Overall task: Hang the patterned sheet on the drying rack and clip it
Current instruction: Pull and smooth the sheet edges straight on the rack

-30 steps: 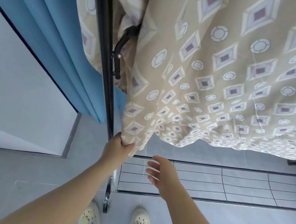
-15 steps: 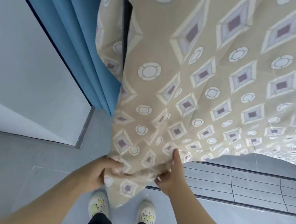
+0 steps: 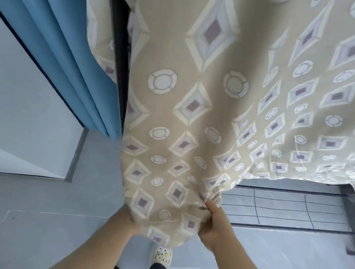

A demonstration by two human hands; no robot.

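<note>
Sheet [image 3: 198, 114] hangs over the drying rack, draped past the black upright [image 3: 116, 56] just beside the blue curtain [image 3: 60, 36]. Our right grip [image 3: 215, 227] is closed on the bunched bottom hem, thumb on top of the fabric. Left grip [image 3: 123, 217] is at the lower corner with its fingers hidden under the cloth, so we can't tell its state. Rack's wire shelf [image 3: 276, 206] shows below the hem, low above the floor [image 3: 23, 203].

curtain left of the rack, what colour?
Plain blue, hanging in folds: the curtain shows best in the head view, left of the patterned sheet.
</note>
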